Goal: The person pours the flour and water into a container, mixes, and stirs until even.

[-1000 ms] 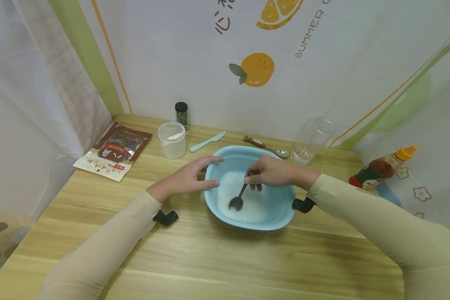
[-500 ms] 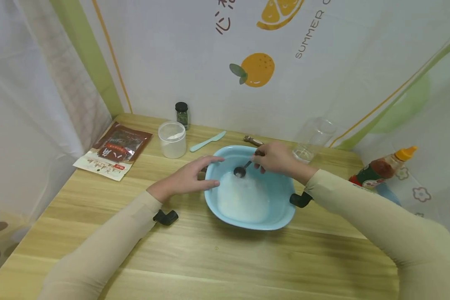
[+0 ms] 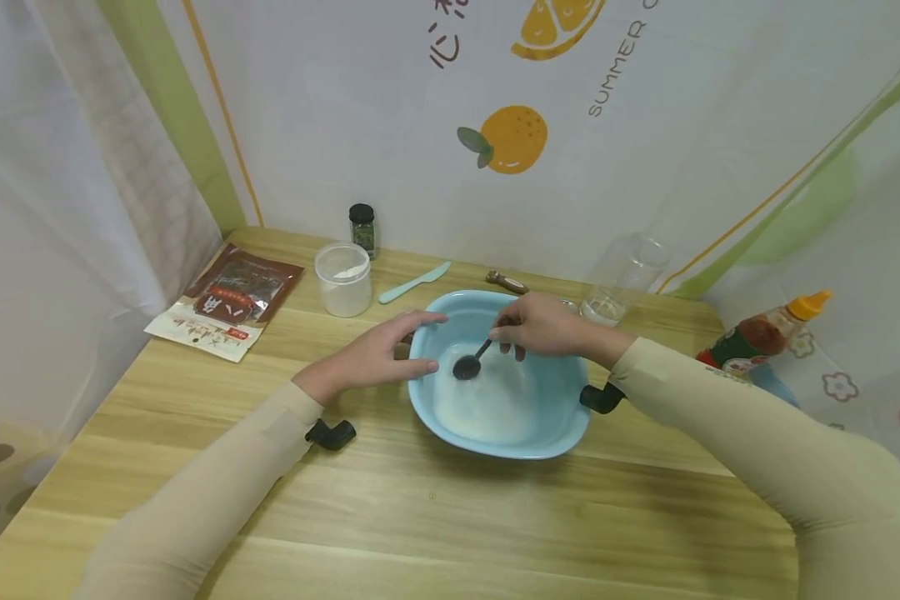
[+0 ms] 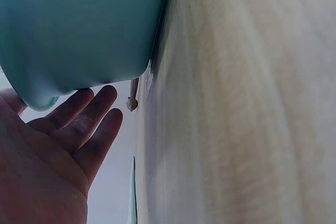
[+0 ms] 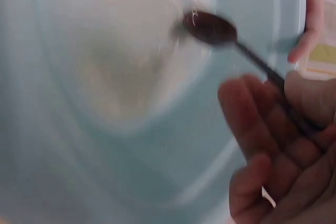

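A light blue plastic basin (image 3: 558,400) stands on the wooden table with cloudy white liquid (image 3: 487,412) in its bottom. My right hand (image 3: 543,327) reaches over the right side and pinches the handle of a dark spoon (image 3: 467,367), whose bowl is at the liquid towards the left. In the right wrist view the thumb presses the spoon's handle against the fingers. My left hand (image 3: 371,354) holds the left rim, the thumb reaching over it. In the left wrist view the other fingers (image 4: 97,121) lie against the basin's outside, under the rim.
Behind the basin lie a pale green knife (image 3: 414,283) and a second spoon (image 3: 507,282), partly hidden. A tub of white powder (image 3: 343,287), a black-capped jar (image 3: 362,232) and a brown packet (image 3: 228,292) are leftward. A clear glass (image 3: 622,279) and a sauce bottle (image 3: 757,337) stand rightward.
My right hand has swept the spoon from the near side of the basin to the back, then forward and left again. My left hand and the basin stay in place.
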`<state>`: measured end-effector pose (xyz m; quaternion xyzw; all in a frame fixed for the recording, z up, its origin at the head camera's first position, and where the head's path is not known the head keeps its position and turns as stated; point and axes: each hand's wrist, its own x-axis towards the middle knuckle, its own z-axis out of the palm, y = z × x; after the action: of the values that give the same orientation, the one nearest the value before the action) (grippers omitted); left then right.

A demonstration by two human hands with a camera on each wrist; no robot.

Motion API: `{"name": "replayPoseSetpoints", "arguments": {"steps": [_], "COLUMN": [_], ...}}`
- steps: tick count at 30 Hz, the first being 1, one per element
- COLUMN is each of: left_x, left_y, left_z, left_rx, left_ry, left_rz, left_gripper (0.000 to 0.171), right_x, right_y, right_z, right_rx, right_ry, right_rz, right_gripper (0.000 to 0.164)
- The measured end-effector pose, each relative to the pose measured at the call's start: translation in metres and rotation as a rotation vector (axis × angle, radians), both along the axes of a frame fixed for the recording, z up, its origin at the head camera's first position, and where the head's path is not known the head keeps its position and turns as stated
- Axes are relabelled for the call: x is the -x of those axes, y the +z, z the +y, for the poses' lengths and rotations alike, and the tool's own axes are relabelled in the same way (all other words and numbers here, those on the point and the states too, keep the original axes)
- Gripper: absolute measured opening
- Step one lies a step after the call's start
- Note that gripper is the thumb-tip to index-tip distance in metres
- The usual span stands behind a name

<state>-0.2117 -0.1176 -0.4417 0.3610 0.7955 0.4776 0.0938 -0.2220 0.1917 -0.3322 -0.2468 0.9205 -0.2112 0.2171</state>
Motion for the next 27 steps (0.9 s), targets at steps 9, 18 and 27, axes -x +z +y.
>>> {"name": "replayPoseSetpoints", "arguments": {"steps": [9,18,27], "left_x": [0.0,0.0,0.0], "left_y": [-0.002,-0.003,-0.002], "left_z": [-0.001,-0.001,0.0], "left_rx": [0.006,-0.016,-0.023], "left_ry": [0.013,0.003,-0.002], "left_rz": [0.006,-0.014,-0.026], "left_gripper": [0.073,0.073,0.073], "right_x": [0.004,0.004,0.0], "right_y": [0.011,0.014,0.014], "right_z": [0.018,0.026,0.037], "right_rx": [-0.212,-0.169,-0.186], "right_ry": [0.034,0.095,0.174], "right_rz": [0.22,0.079,0.078], "right_gripper": [0.02,0.022,0.02]}}
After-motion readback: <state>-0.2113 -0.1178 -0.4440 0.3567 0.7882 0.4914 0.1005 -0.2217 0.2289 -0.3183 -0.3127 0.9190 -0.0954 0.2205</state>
